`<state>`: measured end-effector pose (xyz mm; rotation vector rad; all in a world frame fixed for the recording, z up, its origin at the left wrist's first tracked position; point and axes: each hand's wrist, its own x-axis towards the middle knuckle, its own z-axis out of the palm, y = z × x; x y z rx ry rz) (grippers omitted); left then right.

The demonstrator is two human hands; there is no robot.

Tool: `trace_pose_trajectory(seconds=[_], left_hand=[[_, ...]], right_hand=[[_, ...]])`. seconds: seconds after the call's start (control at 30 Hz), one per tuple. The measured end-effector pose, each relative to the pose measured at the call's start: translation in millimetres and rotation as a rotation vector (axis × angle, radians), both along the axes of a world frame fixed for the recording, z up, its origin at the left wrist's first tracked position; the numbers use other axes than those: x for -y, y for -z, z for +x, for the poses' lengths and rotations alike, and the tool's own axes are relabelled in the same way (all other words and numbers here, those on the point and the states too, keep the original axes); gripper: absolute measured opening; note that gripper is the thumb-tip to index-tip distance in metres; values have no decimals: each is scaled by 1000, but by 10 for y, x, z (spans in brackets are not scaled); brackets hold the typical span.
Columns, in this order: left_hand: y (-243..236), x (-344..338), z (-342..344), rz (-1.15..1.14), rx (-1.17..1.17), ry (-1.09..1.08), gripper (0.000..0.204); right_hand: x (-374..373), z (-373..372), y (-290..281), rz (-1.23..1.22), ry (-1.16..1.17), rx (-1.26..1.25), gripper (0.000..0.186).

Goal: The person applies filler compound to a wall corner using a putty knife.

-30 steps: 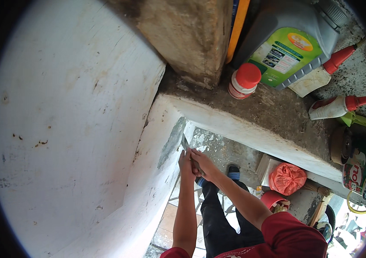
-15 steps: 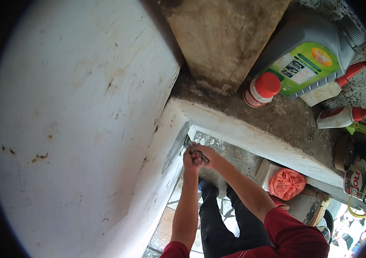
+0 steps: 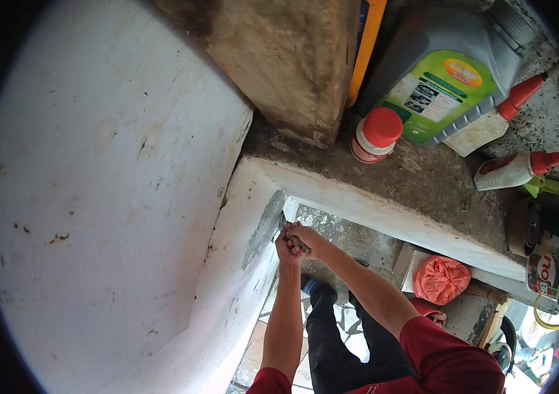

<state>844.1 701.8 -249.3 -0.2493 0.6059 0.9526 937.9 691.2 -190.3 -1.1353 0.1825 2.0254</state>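
My left hand (image 3: 287,249) and my right hand (image 3: 306,238) are pressed together in front of the white wall, near the inner corner below the ledge. Both are closed round a slim, dark-handled tool (image 3: 302,245), whose handle end shows between the fingers. Its other end lies toward the wall and is mostly hidden, so its exact kind cannot be told. Beside the hands, a rough grey patch (image 3: 263,230) runs down the wall's edge.
Along the concrete ledge (image 3: 424,180) stand a red-capped bottle (image 3: 377,136), a large grey jug (image 3: 437,85) and red-nozzled glue bottles (image 3: 506,172). A wooden post (image 3: 286,65) rises at the corner. Below the ledge sits a red plastic bag (image 3: 442,280).
The view has shifted slightly, and an orange-edged object now shows behind the post. My hands keep their grip on the tool and have moved slightly down beside the grey patch.
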Motion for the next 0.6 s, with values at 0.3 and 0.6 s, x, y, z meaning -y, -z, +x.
trace_pose_trajectory(seconds=[0.3, 0.6], left_hand=[[-148, -27, 102, 94, -38, -4, 23], [-21, 3, 79, 41, -6, -8, 19]], right_hand=[[33, 20, 39, 15, 13, 28, 9], [-25, 31, 56, -2, -37, 15, 10]])
